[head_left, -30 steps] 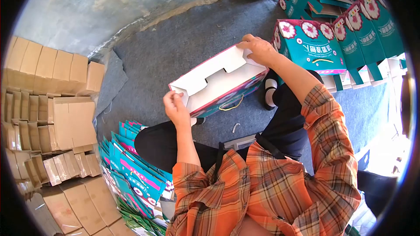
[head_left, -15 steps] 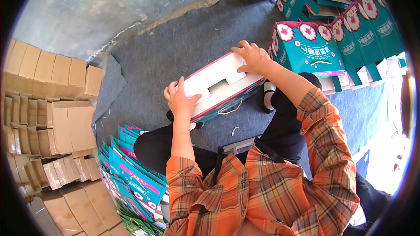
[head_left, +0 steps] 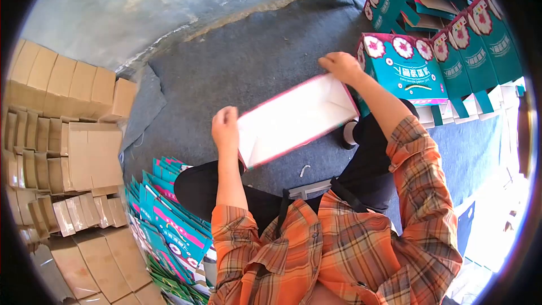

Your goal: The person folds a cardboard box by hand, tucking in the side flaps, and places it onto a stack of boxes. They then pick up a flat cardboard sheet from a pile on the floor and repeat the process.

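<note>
Between our left hand (head_left: 226, 129) and right hand (head_left: 342, 68) is a box (head_left: 296, 121); whether either grips it, we cannot tell.

Two hands (head_left: 227, 128) (head_left: 344, 68), one box (head_left: 298, 117) between them, one white scrap (head_left: 305, 170)

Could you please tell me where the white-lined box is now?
In the head view, the white-lined box is near centre, between the left hand and right hand.

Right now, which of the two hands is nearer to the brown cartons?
Left. The left hand is to the right of the cartons, by the left end of the pink-edged box; the right hand is farther away, by its right end.
</note>
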`<state>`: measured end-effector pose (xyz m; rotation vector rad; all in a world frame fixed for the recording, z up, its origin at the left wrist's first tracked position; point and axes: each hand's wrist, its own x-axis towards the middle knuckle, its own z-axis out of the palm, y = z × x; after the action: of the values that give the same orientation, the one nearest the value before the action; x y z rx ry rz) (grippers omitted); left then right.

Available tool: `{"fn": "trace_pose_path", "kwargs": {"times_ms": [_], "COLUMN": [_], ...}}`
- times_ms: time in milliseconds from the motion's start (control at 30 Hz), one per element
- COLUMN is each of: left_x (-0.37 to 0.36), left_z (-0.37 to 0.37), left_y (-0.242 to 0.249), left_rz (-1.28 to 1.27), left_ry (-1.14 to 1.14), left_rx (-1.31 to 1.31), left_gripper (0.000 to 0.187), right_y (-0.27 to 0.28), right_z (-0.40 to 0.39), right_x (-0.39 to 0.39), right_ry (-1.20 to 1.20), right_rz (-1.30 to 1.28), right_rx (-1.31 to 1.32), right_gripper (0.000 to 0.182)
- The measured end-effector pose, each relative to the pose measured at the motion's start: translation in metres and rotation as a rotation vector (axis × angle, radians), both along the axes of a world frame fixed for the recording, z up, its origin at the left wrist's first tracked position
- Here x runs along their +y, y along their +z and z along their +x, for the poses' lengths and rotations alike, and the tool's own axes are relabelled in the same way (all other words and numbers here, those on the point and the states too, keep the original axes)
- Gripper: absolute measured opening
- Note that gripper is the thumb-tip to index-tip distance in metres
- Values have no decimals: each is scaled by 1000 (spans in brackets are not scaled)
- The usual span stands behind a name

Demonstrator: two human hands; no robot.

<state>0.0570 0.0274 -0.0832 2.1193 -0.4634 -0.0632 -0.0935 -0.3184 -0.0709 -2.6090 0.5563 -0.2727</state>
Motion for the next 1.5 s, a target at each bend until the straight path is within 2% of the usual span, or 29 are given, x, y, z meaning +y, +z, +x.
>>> {"fn": "trace_pose_path", "kwargs": {"times_ms": [33,67,133,167,200,233,267,333,367,400,467,500,600,667,733,867,933,1000,1033,1067,1100,1133,1167,1267,1333,1367,1400,1433,1500], "left_x": [11,17,45,51,42,35,41,54,52,49,44,43,35,35,40,45,52,59,62,64,62,58,54,43,40,39,34,27,26], "left_z": [9,3,11,7,-5,-17,-11,5,4,0,-9,-10,-17,-13,-10,-11,-5,-2,-1,-1,-6,-8,-9,-12,-12,-13,-18,-24,-20], "left_y": [-13,-2,-44,-60,-49,-37,-48,-79,-62,-47,-30,-29,-6,-12,-14,-24,-42,-68,-80,-87,-82,-78,-77,-53,-37,-26,-13,-2,-14], "left_rz": [-147,-270,-301,-308,-313,-291,-293,-345,-274,-276,-308,-367,-391,-511,-633,-659,-607,-559,-422,-284,-142,-139,-224,-324,-352,-307,-307,-319,-333], "left_ry": [100,216,194,130,60,198,196,-33,-52,-48,-44,-104,-8,-28,93,172,221,278,233,184,188,187,157,155,212,170,171,153,141], "left_rx": [269,602,890,1070,1249,1274,1274,1377,1307,1303,1078,970,790,786,981,1001,1016,1032,1056,1075,1024,1026,956,817,725,685,686,640,594], "left_gripper": [38,45,50,51,53,46,46,47,57,57,71,74,76,68,62,59,55,51,49,46,37,37,33,28,40,48,48,45,44], "right_y": [4,20,-12,-18,-9,-9,-11,-4,-1,1,6,10,30,36,38,18,-6,-14,-14,-23,-36,-47,-21,-30,-26,-23,-17,-12,7], "right_z": [-8,-16,-25,-31,-37,-37,-38,-37,-36,-36,-39,-40,-45,-49,-53,-56,-57,-60,-60,-60,-60,-61,-62,-56,-52,-50,-50,-49,-40], "right_x": [-5,-1,-15,-11,-4,-3,-2,0,2,4,4,1,5,1,2,10,8,13,15,14,14,10,21,5,-3,-7,-8,-8,1], "right_ry": [-173,-343,-258,-323,-268,-258,-250,-224,-196,-190,-199,-227,-352,-319,-251,-117,-132,-41,-23,-21,56,132,48,87,111,136,160,162,-17], "right_rz": [314,627,654,797,917,927,938,875,816,816,774,918,998,1022,1059,941,975,740,579,582,299,12,22,27,61,0,-61,-61,523], "right_rx": [103,210,336,474,546,573,601,614,629,628,272,249,108,148,231,417,431,505,601,604,720,825,838,736,681,544,407,408,160], "right_gripper": [45,46,54,62,65,62,59,54,50,50,44,43,49,54,50,47,47,42,39,39,35,32,26,28,30,30,30,30,37]}}
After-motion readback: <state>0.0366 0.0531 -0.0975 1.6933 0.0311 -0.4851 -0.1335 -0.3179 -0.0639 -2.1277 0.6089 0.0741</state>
